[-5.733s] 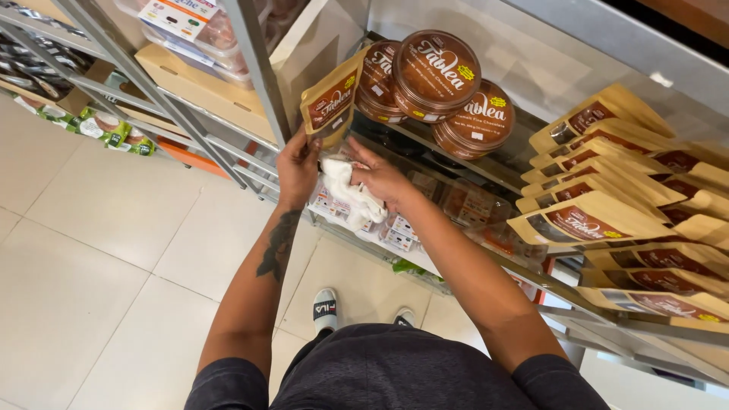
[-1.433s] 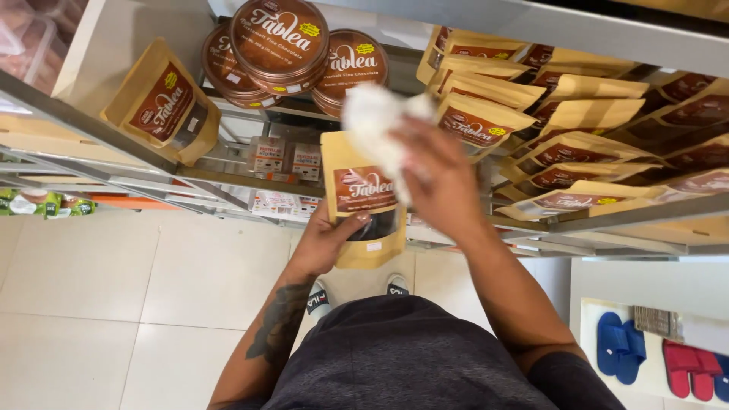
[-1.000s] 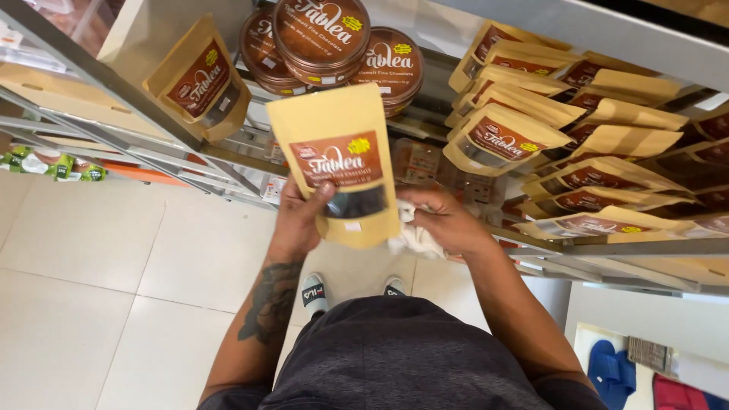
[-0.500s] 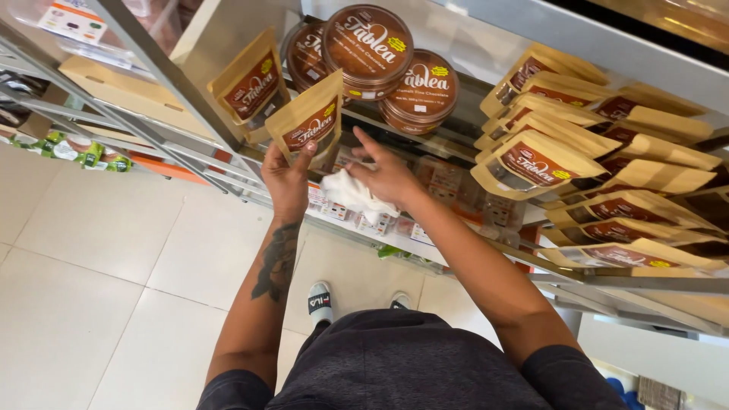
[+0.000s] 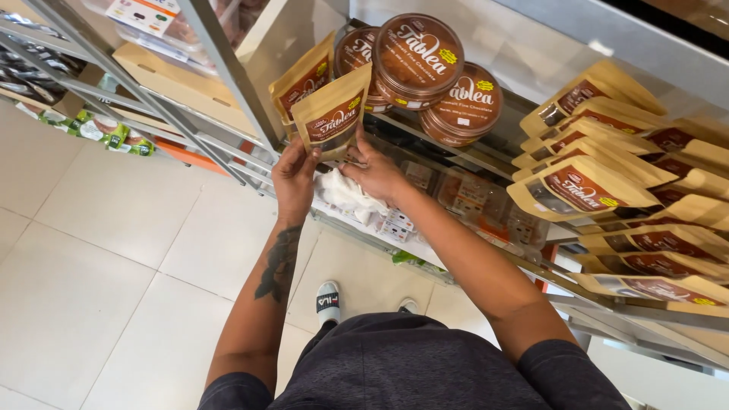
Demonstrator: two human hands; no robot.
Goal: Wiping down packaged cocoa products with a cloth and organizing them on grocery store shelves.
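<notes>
My left hand (image 5: 292,176) and my right hand (image 5: 372,173) together hold a tan stand-up pouch (image 5: 332,118) with a brown label, upright on the glass shelf edge. A second pouch of the same kind (image 5: 300,78) stands right behind it. A crumpled white cloth (image 5: 343,194) is tucked under my right palm and hangs below the pouch. Three round brown tins (image 5: 416,53) are stacked just right of the pouches.
A row of several tan pouches (image 5: 581,186) lies tilted along the shelf to the right. Metal shelf uprights (image 5: 228,72) and lower racks with small packets (image 5: 102,130) stand at the left. White floor tiles (image 5: 99,250) spread below; my shoes (image 5: 328,301) show near the shelf foot.
The view has shifted slightly. The pouch in my hands has gone from tilted in front of the shelf to upright beside the other pouch; the cloth stays under my right hand.
</notes>
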